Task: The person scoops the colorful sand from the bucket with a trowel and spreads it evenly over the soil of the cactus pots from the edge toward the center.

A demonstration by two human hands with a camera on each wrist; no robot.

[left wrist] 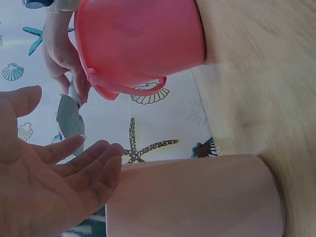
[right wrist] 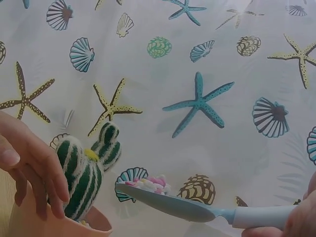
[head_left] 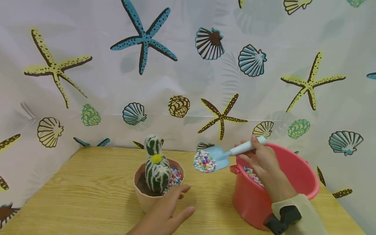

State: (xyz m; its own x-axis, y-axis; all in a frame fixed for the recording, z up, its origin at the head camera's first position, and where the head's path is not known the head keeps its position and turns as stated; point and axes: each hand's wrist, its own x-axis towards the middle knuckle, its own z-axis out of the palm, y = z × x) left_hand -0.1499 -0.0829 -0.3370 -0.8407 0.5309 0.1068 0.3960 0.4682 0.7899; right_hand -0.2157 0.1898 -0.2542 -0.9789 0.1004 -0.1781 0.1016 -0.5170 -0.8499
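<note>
My right hand [head_left: 261, 160] grips the pale handle of a light blue toy shovel [head_left: 221, 153], held level above the table. Colourful pebbles [head_left: 204, 161] are heaped in its scoop, whose tip points left. To the left stands a peach flower pot [head_left: 144, 199] with a green and white cactus [head_left: 158, 174] bearing a yellow flower. More coloured pebbles [head_left: 176, 176] cover the pot's right side, while its left shows brown. My left hand [head_left: 167, 209] is at the pot's near right rim, fingers loosely extended and holding nothing. In the left wrist view its palm [left wrist: 44, 182] faces up beside the pot.
A red bucket [head_left: 249, 202] with pebbles inside stands on the wooden table [head_left: 79, 192] at the right, under my right forearm. Behind the table hangs a white cloth [head_left: 182, 78] printed with starfish and shells.
</note>
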